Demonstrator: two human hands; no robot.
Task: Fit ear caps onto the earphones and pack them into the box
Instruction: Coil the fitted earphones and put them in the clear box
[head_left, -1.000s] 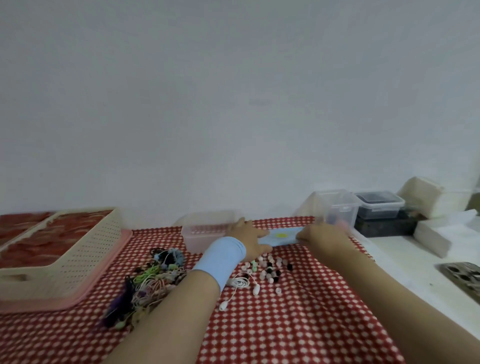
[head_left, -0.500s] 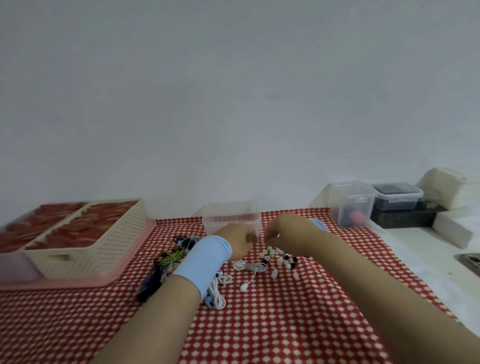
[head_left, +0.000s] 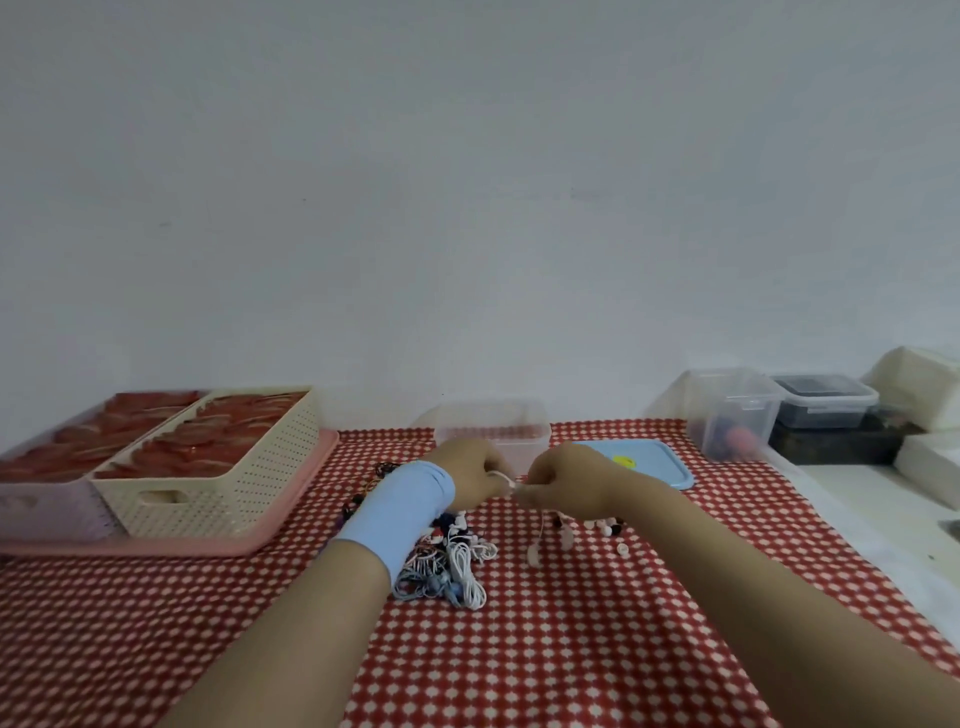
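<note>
Checked tablecloth (head_left: 571, 649): earphone (head_left: 510, 482) between hands (head_left: 475, 475) (head_left: 563, 486) (aloft)

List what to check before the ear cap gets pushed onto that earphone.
1. Earphone gripped: ok. The left hand and right hand pinch the white earphone between them.
2. Ear cap in the right hand: cannot tell, the curled fingers hide it.
3. Spare ear caps in reach: ok, scattered on the red checked cloth under the right hand.
4. Clear box open: ok, the blue lid lies on the cloth beside it.
5. Hanging cable free of the earphone pile: cannot tell.
</note>
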